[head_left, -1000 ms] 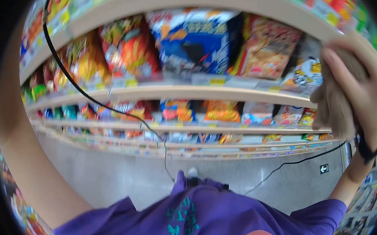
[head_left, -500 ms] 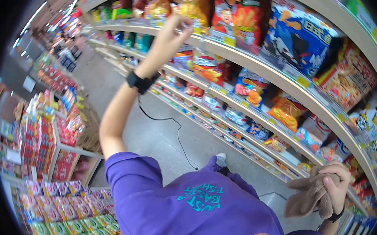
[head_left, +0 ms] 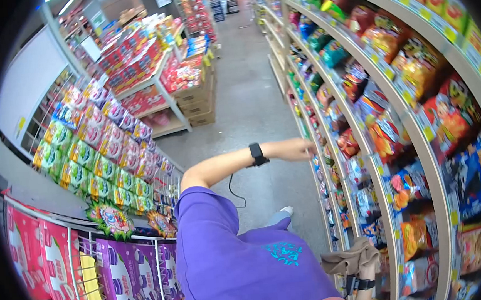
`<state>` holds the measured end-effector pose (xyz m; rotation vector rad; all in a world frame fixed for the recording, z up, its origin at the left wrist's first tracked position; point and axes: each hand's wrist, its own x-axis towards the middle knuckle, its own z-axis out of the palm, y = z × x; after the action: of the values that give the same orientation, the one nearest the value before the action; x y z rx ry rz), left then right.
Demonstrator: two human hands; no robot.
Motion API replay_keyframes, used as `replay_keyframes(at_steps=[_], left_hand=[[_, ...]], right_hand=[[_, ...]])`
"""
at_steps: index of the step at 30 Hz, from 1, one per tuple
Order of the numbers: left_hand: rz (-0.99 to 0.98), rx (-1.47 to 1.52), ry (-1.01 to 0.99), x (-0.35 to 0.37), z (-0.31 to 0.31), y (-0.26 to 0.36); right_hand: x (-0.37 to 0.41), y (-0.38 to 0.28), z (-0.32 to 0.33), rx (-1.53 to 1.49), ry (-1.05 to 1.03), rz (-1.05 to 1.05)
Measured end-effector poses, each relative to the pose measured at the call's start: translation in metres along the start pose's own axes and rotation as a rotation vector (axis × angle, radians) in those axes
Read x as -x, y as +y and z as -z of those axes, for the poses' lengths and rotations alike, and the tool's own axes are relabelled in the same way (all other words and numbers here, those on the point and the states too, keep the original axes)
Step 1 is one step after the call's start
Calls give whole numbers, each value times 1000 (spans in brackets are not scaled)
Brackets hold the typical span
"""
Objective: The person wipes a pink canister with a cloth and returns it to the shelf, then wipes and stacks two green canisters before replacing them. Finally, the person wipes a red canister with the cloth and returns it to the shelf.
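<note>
My left hand (head_left: 296, 150) reaches across at mid-height beside the snack shelves (head_left: 384, 170), a dark watch on its wrist. Its fingers are curled together, and I see nothing held in them; the fingertips are slightly blurred. Low on the right, a brown cloth (head_left: 348, 256) is bunched up in my right hand (head_left: 371, 265), which is closed around it. A dark band circles that wrist too. Rows of bagged snacks stand beyond both hands, among them a blue bag (head_left: 474, 178) and an orange bag (head_left: 414, 235).
An aisle floor (head_left: 243, 111) runs ahead, with a thin black cable (head_left: 237, 193) hanging near my left arm. Left of me stand a rack of hanging candy packs (head_left: 105, 165), a wire basket (head_left: 73, 267) with purple and pink boxes, and a stacked display (head_left: 134, 62) over cartons (head_left: 199, 105).
My view has swung right-side-round so the aisle lies straight ahead. My left hand has dropped from the upper chip shelf to a lower level. The cloth stays in my right hand.
</note>
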<state>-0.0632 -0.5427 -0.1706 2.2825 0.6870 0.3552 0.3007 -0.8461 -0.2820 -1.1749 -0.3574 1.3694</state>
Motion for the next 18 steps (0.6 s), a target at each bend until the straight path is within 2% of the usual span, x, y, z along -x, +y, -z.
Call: replay_keyframes(at_steps=[2,3,5,6,7,9,11,13,14,15,17,18], left_hand=[[37,33,-55,24,-17,-7],[62,57,-82,33,-29,-14],[98,110,-126,47,-49,-27],[107,140,-139,52,-57,-30],[103,175,-131,54,-65,-35],[96,204,-121,53,-73,-42],[65,512,46,51,-68,-44],[156,710,96,51,-51,-47],[109,621,241,49,-53,-62],[109,619,244,47,-47,-77],[249,510,323,48,-36,-101],[215,371,435,49,-31,-109]], right_hand=[[-19,26,-4,-40,32,33],[-46,28,-6,-170,-131,-240],[-52,23,-72,69,-15,-108],[-60,15,-99,130,-128,-183],[-73,21,-120,133,-134,-186],[-98,37,-167,320,-231,-28],[-104,34,-226,498,-307,71],[-144,64,-247,775,-430,497],[-145,60,-274,801,-447,540],[-150,59,-296,801,-450,543],[-159,61,-329,885,-499,652],[-166,62,-342,928,-509,670]])
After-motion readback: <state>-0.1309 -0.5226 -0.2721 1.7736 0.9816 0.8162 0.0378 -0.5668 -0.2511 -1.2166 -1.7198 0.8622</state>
